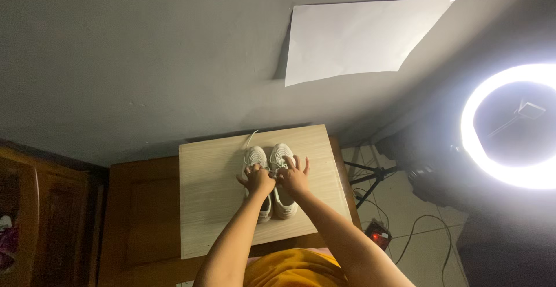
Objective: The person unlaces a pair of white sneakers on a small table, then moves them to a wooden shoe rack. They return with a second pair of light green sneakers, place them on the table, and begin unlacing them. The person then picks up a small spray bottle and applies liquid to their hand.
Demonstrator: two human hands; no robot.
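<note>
A grey wall point(145, 49) with a white sheet of paper point(362, 38) stuck on it rises behind a pale wooden board point(208, 200), and a bright ring lamp point(509, 128) glows at the right. Near the board's far edge stands a pair of white shoes point(272, 177), side by side, toes away. The left hand point(258, 178) is curled shut and the right hand point(294, 176) pinches, both at the laces point(273, 171), with one loose end point(250, 139) trailing off, so the tying looks unfinished

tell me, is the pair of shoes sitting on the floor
No, the shoes stand side by side on a light wooden board on a table, with both hands on them, and the floor lies lower at the right.
</note>
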